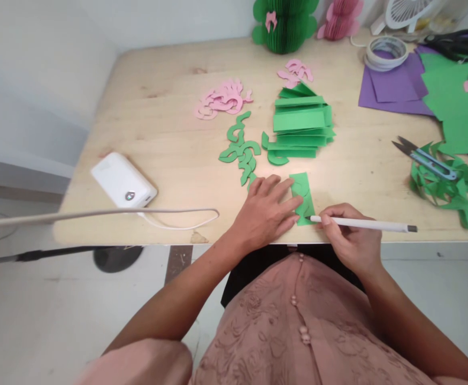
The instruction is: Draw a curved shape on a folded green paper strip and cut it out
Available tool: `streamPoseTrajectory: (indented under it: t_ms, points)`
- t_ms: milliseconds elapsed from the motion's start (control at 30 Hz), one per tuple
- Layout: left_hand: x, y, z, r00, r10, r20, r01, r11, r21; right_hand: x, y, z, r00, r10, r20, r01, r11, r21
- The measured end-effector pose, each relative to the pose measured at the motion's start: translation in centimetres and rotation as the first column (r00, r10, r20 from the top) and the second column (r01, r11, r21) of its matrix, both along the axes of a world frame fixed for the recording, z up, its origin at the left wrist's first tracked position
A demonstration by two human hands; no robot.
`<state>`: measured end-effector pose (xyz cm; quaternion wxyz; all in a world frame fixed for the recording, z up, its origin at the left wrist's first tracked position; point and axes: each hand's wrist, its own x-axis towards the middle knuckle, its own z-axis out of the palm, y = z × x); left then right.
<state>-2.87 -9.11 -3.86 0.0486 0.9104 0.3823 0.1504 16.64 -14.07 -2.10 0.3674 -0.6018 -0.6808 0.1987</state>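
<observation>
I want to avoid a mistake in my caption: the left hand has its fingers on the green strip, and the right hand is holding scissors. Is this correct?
Wrong tool: the right hand is holding a white pen, as the head view shows. The left hand does have its fingers on the green strip.

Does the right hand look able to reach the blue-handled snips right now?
Probably yes: the snips lie partly on green paper scraps and nothing visibly blocks the right hand, though it holds a white pen.

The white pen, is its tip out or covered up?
Out: a dark tip shows past the barrel of the white pen, over the green paper strip. The right hand holds it.
</observation>
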Motion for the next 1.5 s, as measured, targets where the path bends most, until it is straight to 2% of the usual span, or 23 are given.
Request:
streamPoseTrajectory:
  t_ms: [333,600,900,1500]
  points:
    - [-0.02,-0.03,-0.10,1.000,-0.005,0.002,0.005,1.000,-0.003,0.20,-0.08,-0.08,1.000,0.004,-0.030,-0.004,1.000,-0.014]
    - [0.01,-0.01,-0.11,1.000,-0.004,0.007,0.004,1.000,-0.005,0.30,-0.11,-0.42,0.991,-0.069,-0.117,0.061,0.995,-0.074]
    - [-0.03,-0.08,-0.01,1.000,-0.005,0.018,0.006,1.000,-0.019,0.44,-0.25,-0.14,0.993,-0.114,-0.012,0.113,0.991,-0.064]
    - [-0.01,-0.08,0.13,1.000,0.002,0.012,-0.001,0.999,-0.032,0.21,-0.11,-0.13,0.997,-0.076,-0.026,0.075,0.996,-0.043]
